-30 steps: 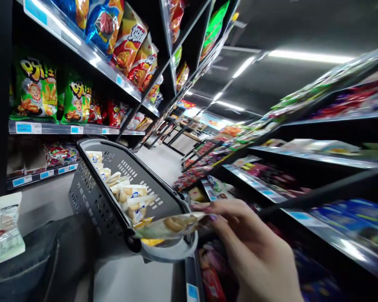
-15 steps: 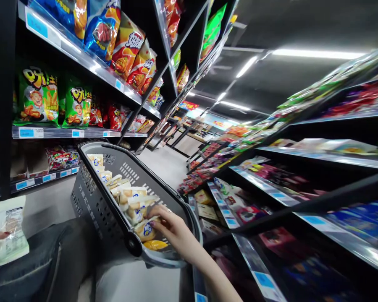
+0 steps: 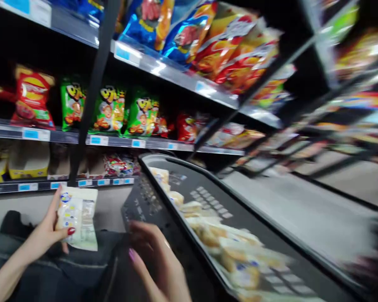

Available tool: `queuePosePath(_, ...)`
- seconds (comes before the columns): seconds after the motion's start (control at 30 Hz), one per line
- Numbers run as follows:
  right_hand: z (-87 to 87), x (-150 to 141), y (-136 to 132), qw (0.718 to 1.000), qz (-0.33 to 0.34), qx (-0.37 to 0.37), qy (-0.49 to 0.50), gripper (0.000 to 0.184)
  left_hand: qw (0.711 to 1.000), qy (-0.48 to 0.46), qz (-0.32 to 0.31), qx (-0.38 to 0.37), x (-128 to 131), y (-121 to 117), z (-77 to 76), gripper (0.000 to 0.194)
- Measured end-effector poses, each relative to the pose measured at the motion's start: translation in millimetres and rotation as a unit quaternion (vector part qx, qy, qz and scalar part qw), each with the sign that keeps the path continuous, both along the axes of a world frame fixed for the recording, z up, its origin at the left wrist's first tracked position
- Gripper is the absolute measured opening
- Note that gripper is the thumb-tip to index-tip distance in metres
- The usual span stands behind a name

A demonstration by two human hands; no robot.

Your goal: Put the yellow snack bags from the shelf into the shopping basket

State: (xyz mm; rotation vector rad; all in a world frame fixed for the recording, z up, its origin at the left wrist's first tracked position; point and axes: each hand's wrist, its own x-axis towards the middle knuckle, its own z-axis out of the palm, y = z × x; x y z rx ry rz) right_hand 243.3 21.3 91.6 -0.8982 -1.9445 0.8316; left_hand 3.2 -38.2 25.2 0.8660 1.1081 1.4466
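Note:
In my left hand is a small pale snack packet, gripped between thumb and fingers above my legs. My right hand is blurred at the bottom middle, thumb and fingers apart, with nothing between them. It is beside the near wall of a grey shopping basket. Inside the basket lie several cream-and-tan packets with blue marks, piled along its near side.
A shelf with price tags runs across the left and back, holding green snack bags and a red bag. Larger chip bags stand on the shelf above. Pale floor shows beyond the basket. The right side is smeared.
The view has swung left. My right hand put a packet into the basket, let go, and came back toward my left hand. My left hand keeps its packet.

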Motion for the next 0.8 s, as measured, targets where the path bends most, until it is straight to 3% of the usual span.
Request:
queuePosePath(0.07, -11.1, -61, 30, 0.991, 0.024, -0.129, 0.034, 0.043, 1.000, -0.017, 0.001, 0.015, -4, -3, 5.6, 0.113)
queuePosePath(0.13, -15.6, -110, 58, 0.958, 0.133, -0.244, 0.070, 0.045, 1.000, -0.007, 0.021, 0.020, -10, -6, 8.7, 0.113)
queuePosePath(0.23, -21.3, -152, 82, 0.927, 0.238, -0.279, 0.079, 0.030, 0.996, 0.032, 0.081, 0.008, -21, -8, 8.7, 0.112)
queuePosePath(0.3, -29.7, -161, 87, 0.943, 0.216, -0.239, 0.085, 0.020, 0.990, 0.068, 0.121, -0.015, -28, -5, 4.9, 0.102)
queuePosePath(0.47, -61.6, -165, 87, 0.961, 0.129, -0.210, 0.126, 0.022, 0.974, 0.165, 0.099, -0.117, -41, 7, -11.6, 0.031)
queuePosePath(0.63, -84.2, -169, 92, 0.956, 0.096, -0.223, 0.163, 0.024, 0.946, 0.211, 0.182, -0.167, -40, 13, -21.3, 0.024)
queuePosePath(0.8, -81.3, -167, 93, 0.951, 0.081, -0.228, 0.192, 0.026, 0.955, 0.176, 0.182, -0.155, -36, 19, -27.9, 0.024)
